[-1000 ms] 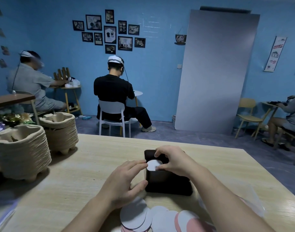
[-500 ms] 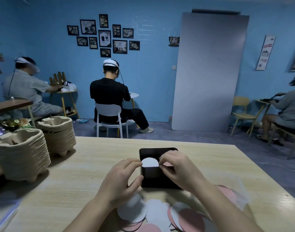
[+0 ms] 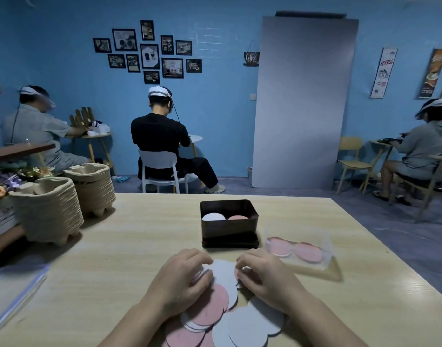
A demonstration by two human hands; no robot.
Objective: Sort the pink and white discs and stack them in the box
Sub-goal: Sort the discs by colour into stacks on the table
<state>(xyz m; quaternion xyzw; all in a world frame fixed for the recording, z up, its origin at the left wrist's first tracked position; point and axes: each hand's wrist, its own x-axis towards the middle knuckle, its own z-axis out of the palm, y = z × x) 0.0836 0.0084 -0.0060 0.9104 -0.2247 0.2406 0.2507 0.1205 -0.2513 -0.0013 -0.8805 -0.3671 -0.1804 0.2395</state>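
1. Head view: the dark box [image 3: 228, 230] stands open on the pale wooden table [image 3: 129, 246]. Inside, a white stack [image 3: 213, 217] sits on the left and a pink stack [image 3: 238, 218] on the right, side by side.
2. Just right of the box, a clear plastic tray [image 3: 327, 246] holds two pink discs [image 3: 295, 249].
3. Nearer than the box, the loose pile of discs [image 3: 215, 311] overlaps pink and white. The left hand [image 3: 182, 279] and right hand [image 3: 262, 274] both lie on it, fingers curled down. Whether either one pinches a disc, I can't tell.
4. Well left of the box, two stacks of pulp trays [image 3: 47, 209] stand on the table.
5. Beyond the box is a blue wall with framed pictures [image 3: 147, 53] and a grey panel [image 3: 302, 101], with three people seated in the room.
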